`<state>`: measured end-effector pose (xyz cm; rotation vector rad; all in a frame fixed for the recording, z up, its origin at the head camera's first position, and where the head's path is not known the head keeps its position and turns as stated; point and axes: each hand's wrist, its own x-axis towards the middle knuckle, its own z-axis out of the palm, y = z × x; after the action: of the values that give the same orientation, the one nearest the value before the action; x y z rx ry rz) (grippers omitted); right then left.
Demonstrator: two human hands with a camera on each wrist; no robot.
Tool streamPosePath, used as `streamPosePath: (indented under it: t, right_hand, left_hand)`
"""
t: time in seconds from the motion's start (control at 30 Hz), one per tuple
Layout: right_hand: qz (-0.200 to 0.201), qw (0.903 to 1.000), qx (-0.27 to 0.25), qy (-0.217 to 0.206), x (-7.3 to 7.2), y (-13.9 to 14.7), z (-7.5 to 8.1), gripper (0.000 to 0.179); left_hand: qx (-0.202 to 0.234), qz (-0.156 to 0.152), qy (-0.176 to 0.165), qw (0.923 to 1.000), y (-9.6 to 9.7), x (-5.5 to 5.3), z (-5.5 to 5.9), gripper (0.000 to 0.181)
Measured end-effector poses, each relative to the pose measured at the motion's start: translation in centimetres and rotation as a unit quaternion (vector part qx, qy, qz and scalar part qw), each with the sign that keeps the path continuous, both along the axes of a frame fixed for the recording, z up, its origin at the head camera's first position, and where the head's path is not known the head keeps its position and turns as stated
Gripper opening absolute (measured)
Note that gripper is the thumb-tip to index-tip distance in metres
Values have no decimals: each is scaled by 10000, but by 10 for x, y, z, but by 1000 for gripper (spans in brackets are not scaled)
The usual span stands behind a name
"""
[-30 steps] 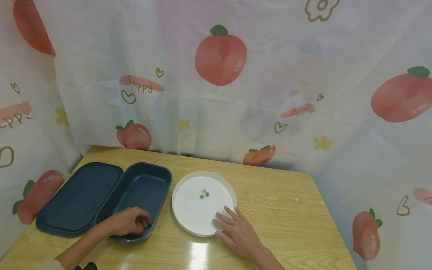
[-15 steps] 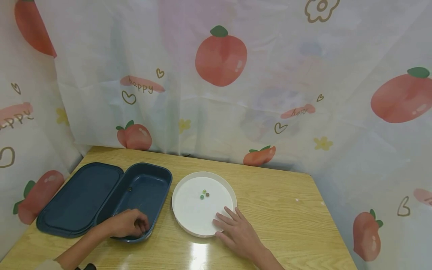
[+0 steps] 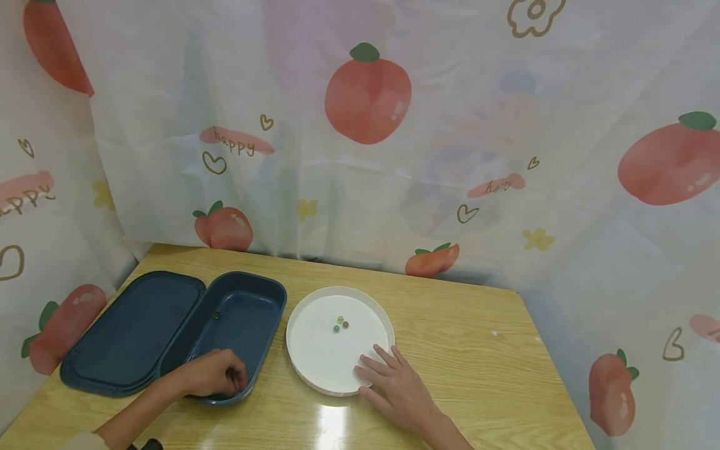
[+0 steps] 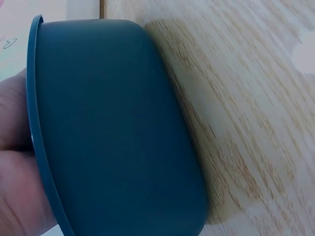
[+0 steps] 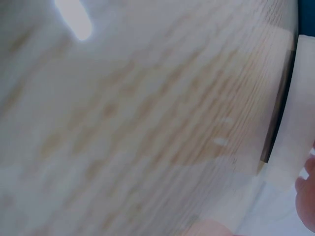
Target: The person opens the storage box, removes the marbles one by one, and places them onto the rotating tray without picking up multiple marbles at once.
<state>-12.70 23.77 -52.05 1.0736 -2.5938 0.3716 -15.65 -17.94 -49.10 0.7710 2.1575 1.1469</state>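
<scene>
Navy case (image 3: 169,331), open: left hand (image 3: 210,373) curled inside, picking; contents hidden.
Right hand (image 3: 394,387) spread on white tray (image 3: 315,375); next, carry the pick to beads (image 3: 340,324).

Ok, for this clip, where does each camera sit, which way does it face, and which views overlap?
Head: looks forward and down at the wooden table, with the left hand in the blue case and the right hand on the white plate.
Left wrist: low beside the case's outer wall, with part of the left hand at its rim.
Right wrist: close over blurred tabletop, plate edge and fingertips at right.
All three share the table.
</scene>
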Motion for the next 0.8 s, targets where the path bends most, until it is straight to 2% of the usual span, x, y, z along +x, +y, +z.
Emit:
streamPosePath:
  t: [0.27, 0.43, 0.67, 0.8]
  right_hand:
    - [-17, 10000, 33, 11, 0, 1, 0, 35]
    - [-20, 10000, 74, 18, 0, 0, 0, 35]
    - [-29, 10000, 44, -27, 0, 1, 0, 35]
    - [-17, 10000, 41, -19, 0, 1, 0, 35]
  left_hand:
    - [93, 88, 106, 9999, 1, -1, 1, 22]
    - [223, 227, 429, 9986, 1, -3, 4, 19]
    - [247, 764, 889, 9928, 0, -10, 16, 7]
    - [150, 1209, 1236, 9848, 2, -12, 24, 5]
